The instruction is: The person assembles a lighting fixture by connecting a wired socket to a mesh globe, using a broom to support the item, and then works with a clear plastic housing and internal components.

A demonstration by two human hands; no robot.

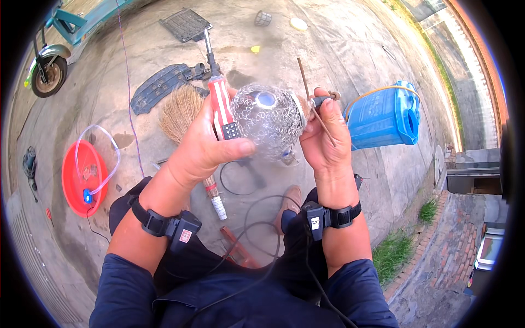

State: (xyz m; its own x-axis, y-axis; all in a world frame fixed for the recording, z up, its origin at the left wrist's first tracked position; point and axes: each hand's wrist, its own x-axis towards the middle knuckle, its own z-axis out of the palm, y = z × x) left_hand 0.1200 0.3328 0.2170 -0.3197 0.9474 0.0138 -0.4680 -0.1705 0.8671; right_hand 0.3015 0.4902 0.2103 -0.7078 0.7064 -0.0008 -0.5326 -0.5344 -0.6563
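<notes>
My left hand [210,136] is closed around a red-and-white striped tool [220,101] with a metal shaft at the top and a dark, dotted lower end. Its thumb reaches toward a round, clear-and-silver object [268,120] covered in curled loops like wire. On the other side, my right hand [328,134] pinches the narrow end of that object. A dark fitting with a brass-coloured tip [325,99] sticks out past the right thumb. One thin rusty rod [304,79] slants up beside the fingers. What the hidden fingers touch I cannot make out.
A blue jerrycan [380,117] lies at right. A straw broom [183,112] and black plastic panel [158,87] lie left of centre. Farther left are a red basin [82,183] with a clear hose and a wheel [49,76]. Black cables [249,224] loop near my feet.
</notes>
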